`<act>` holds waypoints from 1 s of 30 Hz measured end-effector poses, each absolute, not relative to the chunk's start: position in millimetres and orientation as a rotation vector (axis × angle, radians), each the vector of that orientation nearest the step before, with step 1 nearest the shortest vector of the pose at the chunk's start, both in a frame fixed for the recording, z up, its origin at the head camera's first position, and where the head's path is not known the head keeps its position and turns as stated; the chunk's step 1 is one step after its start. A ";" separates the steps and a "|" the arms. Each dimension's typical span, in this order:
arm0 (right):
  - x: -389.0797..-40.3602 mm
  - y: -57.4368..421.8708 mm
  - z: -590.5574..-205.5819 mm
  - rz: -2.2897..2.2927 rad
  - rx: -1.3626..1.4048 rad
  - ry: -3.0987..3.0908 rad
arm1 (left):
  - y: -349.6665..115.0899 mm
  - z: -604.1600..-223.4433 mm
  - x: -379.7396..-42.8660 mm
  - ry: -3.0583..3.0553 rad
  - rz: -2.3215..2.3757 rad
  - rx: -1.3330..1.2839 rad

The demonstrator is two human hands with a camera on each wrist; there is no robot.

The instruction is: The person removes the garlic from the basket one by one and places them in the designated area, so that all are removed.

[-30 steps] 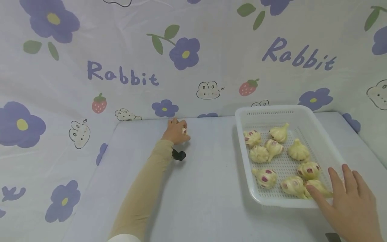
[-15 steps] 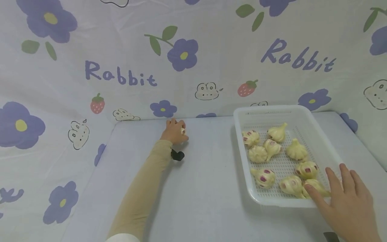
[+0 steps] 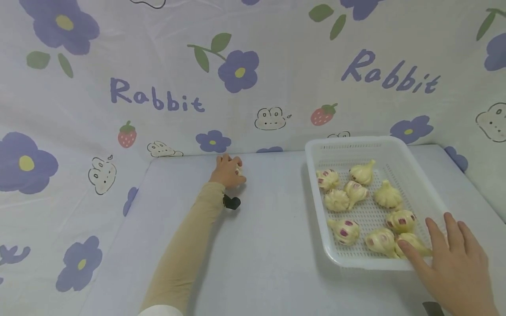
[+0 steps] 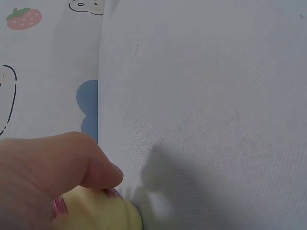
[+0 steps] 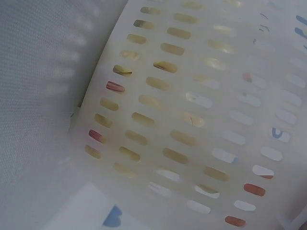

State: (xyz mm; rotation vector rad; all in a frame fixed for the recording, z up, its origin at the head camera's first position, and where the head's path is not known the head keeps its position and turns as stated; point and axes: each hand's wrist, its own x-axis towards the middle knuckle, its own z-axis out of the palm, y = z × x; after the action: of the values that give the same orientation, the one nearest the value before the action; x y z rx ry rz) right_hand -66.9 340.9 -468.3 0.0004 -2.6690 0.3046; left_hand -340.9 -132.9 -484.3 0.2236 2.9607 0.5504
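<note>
My left hand [image 3: 228, 172] grips a garlic bulb [image 3: 238, 170] on the table near its back edge, left of the basket. In the left wrist view a bent finger lies over the yellowish, purple-marked bulb [image 4: 98, 211]; most of the bulb is cut off or covered. At the front right corner of a white perforated plastic basket [image 3: 367, 263], my right hand [image 3: 454, 263] has its fingers spread and fairly straight. Whether it touches the rim is hard to tell. Several garlic bulbs [image 3: 388, 195] lie inside the basket. The right wrist view is filled by the slotted basket wall [image 5: 144, 103].
A pale cloth covers the table [image 3: 269, 245]. Behind it rises a white curtain [image 3: 292, 74] printed with purple flowers, strawberries and rabbits, meeting the table's back and left edges. The basket stands on the right half of the table.
The view has shifted slightly. The left hand stays at the same spot on the table with the garlic bulb, and the right hand stays by the basket corner.
</note>
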 end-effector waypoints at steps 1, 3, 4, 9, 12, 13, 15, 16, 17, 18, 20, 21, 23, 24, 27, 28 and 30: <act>-67.0 340.4 -468.2 0.299 0.000 -2.670 | -133.1 -483.6 -340.0 2.961 0.558 0.218; -67.2 339.5 -467.7 0.286 -0.009 -2.681 | -133.7 -482.7 -338.0 2.959 0.571 0.213; -67.4 339.4 -467.4 0.282 -0.009 -2.681 | -134.0 -482.2 -337.0 2.960 0.575 0.213; -67.5 338.9 -467.1 0.273 -0.027 -2.710 | -135.7 -482.0 -334.9 2.970 0.567 0.230; -67.4 339.4 -468.0 0.267 -0.038 -2.720 | -135.5 -481.3 -334.3 2.977 0.548 0.245; -67.3 339.7 -468.5 0.263 -0.036 -2.714 | -135.1 -480.5 -333.9 2.979 0.543 0.251; -67.1 340.0 -469.3 0.263 -0.040 -2.714 | -134.1 -478.4 -332.8 2.984 0.544 0.262; -66.9 339.9 -469.5 0.261 -0.037 -2.709 | -133.8 -477.0 -332.2 2.988 0.544 0.269; -66.7 340.0 -469.8 0.264 -0.041 -2.713 | -133.7 -476.1 -331.8 2.992 0.543 0.274; -66.4 339.8 -470.0 0.272 -0.044 -2.716 | -133.5 -475.2 -331.4 2.997 0.541 0.278; -65.9 339.7 -470.3 0.283 -0.040 -2.709 | -133.6 -474.5 -331.3 3.008 0.530 0.282; -65.8 339.7 -470.5 0.284 -0.039 -2.707 | -133.9 -474.5 -331.6 3.011 0.525 0.283; -65.4 339.4 -471.1 0.290 -0.041 -2.705 | -134.4 -475.1 -332.3 3.015 0.521 0.279; -65.1 339.1 -471.3 0.292 -0.039 -2.700 | -134.6 -475.2 -332.7 3.015 0.524 0.276; -64.3 338.5 -471.4 0.281 -0.041 -2.700 | -135.2 -475.2 -334.1 3.005 0.535 0.281; -64.2 338.3 -471.5 0.279 -0.031 -2.688 | -135.3 -474.6 -334.5 3.003 0.542 0.287; -63.5 337.1 -470.8 0.280 -0.038 -2.704 | -135.6 -473.4 -335.4 2.998 0.557 0.297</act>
State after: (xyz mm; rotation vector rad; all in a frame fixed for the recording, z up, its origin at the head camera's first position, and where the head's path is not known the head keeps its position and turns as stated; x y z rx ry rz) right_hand -63.5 337.1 -470.8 -0.0384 -2.7038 0.2795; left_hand -335.4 -135.6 -473.4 0.2965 2.9980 0.5570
